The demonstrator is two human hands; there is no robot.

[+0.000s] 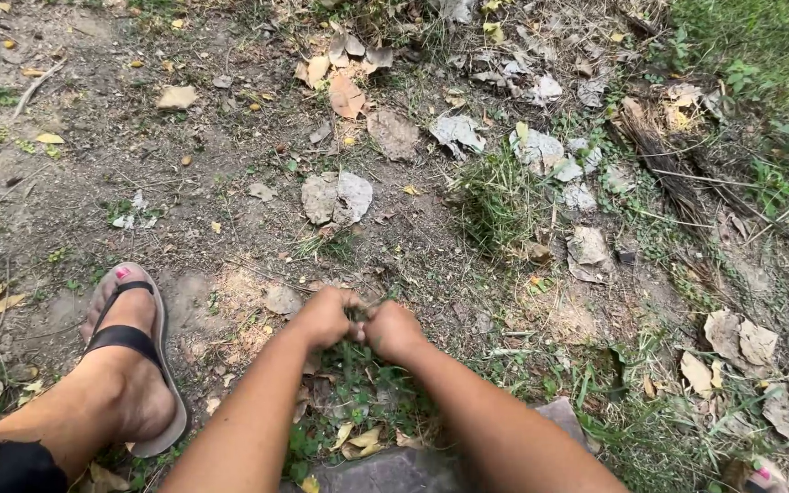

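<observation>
Left hand (326,317) and right hand (393,330) both balled into fists, knuckles touching, clamped together on a small tuft of weed (357,315) sprouting between them. Tuft right at the fingertips, rooted in bare dirt (230,228), with more low green weeds (358,383) just below the wrists. Forearms reaching forward from the bottom edge, converging in a narrow V, wrists roughly straight, backs of the hands up. Open dirt ahead of and left of the fists, scattered only with flat dry leaves (336,196) and small twigs. A taller grass clump (499,196) near to the upper right, well apart from the hands. Beyond that, a pile of dry sticks and bark (664,155) along the right side, then thick green grass (760,46) at the top right corner. To the left, a bare foot in a black-strapped sandal (130,351) planted flat on the dirt, near the left forearm but not touching. A flat grey stone (394,470) at the bottom edge between the forearms, partly hidden.
</observation>
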